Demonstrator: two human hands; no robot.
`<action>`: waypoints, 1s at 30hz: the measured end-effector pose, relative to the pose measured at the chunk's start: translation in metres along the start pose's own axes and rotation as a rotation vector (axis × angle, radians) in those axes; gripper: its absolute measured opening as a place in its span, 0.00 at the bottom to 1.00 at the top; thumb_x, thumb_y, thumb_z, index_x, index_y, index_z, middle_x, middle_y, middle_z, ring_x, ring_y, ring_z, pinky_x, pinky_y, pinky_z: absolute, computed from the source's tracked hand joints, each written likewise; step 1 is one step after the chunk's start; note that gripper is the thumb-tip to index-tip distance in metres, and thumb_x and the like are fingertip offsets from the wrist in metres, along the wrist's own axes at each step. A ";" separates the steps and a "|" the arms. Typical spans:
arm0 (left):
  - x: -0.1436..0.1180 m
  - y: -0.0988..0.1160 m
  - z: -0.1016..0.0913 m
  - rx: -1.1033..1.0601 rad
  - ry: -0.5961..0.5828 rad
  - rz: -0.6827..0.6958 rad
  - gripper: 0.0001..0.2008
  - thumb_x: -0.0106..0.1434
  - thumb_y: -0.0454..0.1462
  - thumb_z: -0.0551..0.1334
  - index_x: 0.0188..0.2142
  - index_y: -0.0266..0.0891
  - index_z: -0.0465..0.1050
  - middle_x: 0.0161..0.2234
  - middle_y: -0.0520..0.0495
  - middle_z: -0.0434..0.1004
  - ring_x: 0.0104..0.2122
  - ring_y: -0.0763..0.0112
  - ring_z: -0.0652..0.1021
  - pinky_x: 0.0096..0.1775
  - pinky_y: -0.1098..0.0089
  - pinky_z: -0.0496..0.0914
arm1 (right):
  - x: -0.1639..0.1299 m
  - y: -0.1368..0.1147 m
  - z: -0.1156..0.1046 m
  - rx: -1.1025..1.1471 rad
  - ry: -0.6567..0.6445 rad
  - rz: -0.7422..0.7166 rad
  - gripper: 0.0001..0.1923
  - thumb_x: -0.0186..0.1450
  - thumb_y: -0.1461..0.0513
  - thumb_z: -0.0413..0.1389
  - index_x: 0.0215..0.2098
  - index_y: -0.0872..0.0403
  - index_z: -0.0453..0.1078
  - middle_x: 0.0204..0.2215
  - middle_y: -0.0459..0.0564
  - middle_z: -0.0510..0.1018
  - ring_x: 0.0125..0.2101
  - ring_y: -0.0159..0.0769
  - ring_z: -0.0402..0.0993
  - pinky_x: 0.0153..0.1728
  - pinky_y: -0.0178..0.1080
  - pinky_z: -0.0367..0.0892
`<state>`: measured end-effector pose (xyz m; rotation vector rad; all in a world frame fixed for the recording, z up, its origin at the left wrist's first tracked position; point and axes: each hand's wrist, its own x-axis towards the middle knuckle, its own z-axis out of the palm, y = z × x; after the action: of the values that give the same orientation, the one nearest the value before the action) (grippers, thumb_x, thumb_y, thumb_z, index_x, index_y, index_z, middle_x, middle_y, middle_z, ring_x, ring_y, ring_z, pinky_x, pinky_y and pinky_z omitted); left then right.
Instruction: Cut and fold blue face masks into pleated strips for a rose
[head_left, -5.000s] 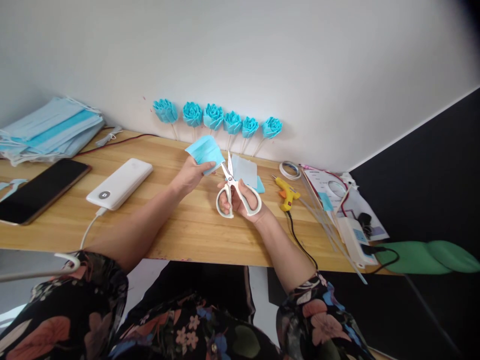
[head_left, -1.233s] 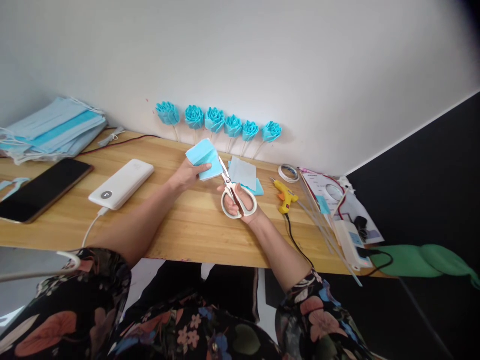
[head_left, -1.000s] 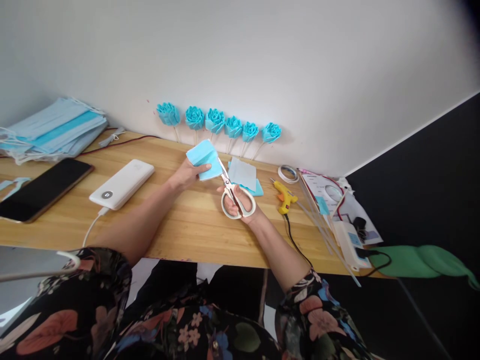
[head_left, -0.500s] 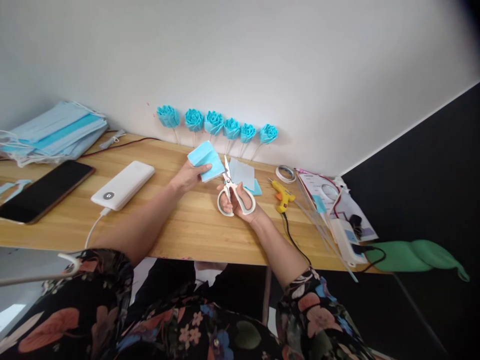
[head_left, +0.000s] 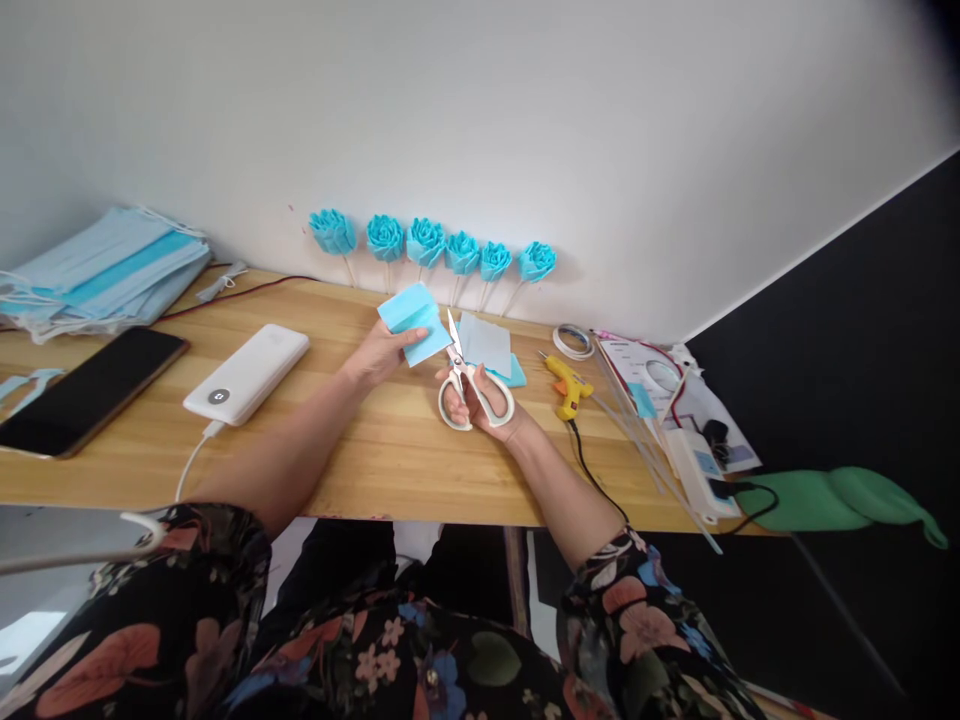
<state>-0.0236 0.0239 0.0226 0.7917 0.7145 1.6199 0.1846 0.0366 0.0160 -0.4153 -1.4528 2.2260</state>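
Observation:
My left hand (head_left: 381, 352) pinches a piece of light-blue mask fabric (head_left: 415, 322) above the table, with the thumb lying across its front. In my right hand (head_left: 487, 408) is a pair of white-handled scissors (head_left: 456, 362), blades pointing up and a little apart, right beside the fabric's edge. I cannot tell whether the blades touch it. Behind the scissors a pale grey-white sheet (head_left: 487, 345) lies over a blue piece (head_left: 516, 372) on the table. Several blue fabric roses (head_left: 426, 243) on thin stems lean against the wall beyond my hands.
A yellow glue gun (head_left: 568, 385) and a tape roll (head_left: 573, 342) lie to the right, near thin sticks (head_left: 634, 440) and a power strip (head_left: 699, 470). On the left are a power bank (head_left: 247, 375), a dark phone (head_left: 90, 390) and a stack of masks (head_left: 109, 265).
The view has shifted slightly. Both hands keep nearly the same pose beside each other, with the fabric turned a little toward the scissors.

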 end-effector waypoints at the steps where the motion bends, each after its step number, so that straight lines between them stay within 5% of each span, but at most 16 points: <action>1: 0.000 0.000 0.001 -0.001 0.005 -0.003 0.26 0.45 0.34 0.78 0.45 0.36 0.78 0.44 0.43 0.83 0.44 0.61 0.81 0.49 0.63 0.74 | 0.000 -0.001 0.000 -0.007 0.005 0.004 0.34 0.65 0.36 0.52 0.48 0.56 0.71 0.21 0.41 0.69 0.18 0.28 0.60 0.18 0.34 0.56; 9: -0.003 -0.005 0.012 -0.094 0.110 0.012 0.25 0.44 0.30 0.78 0.43 0.36 0.77 0.41 0.46 0.83 0.40 0.66 0.81 0.47 0.66 0.75 | -0.001 -0.002 0.004 -0.020 -0.005 -0.033 0.34 0.61 0.37 0.57 0.47 0.56 0.70 0.20 0.40 0.68 0.17 0.27 0.62 0.18 0.34 0.55; 30: -0.010 -0.014 0.026 -0.095 0.054 -0.025 0.18 0.47 0.32 0.77 0.37 0.40 0.76 0.32 0.54 0.81 0.37 0.68 0.81 0.48 0.67 0.73 | -0.002 0.001 0.010 -0.084 0.068 -0.086 0.31 0.62 0.39 0.59 0.47 0.56 0.70 0.23 0.42 0.70 0.19 0.27 0.63 0.18 0.33 0.57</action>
<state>0.0070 0.0178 0.0258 0.6708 0.6780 1.6452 0.1815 0.0276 0.0196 -0.4425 -1.5034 2.0697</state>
